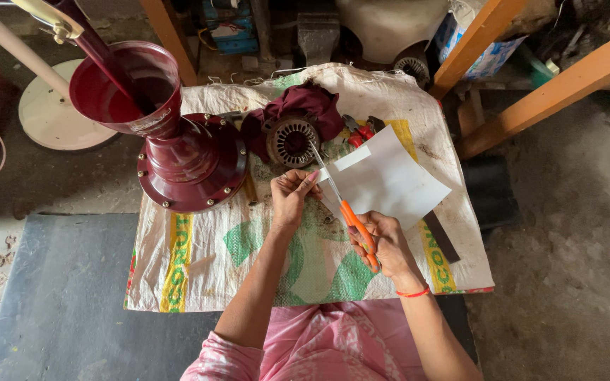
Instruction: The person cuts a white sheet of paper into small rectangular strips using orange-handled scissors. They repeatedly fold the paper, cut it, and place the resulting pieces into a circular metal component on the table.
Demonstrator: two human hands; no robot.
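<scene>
Soft even daylight, sharp, dim corners

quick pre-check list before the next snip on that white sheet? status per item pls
1. Right hand grips the orange-handled scissors: ok.
2. Left hand pinches the white sheet at its left edge: ok.
3. Blades into the sheet's edge beside a partly cut strip: ok, though how far the blades are open: cannot tell.
4. Left fingertips clear of the blades: not ok, they sit very close beside them.
5. Sheet held flat: cannot tell; its far side hangs unsupported above the woven sack.
6. Space around the cut: ok; the motor stator and maroon housing lie farther back.
</scene>
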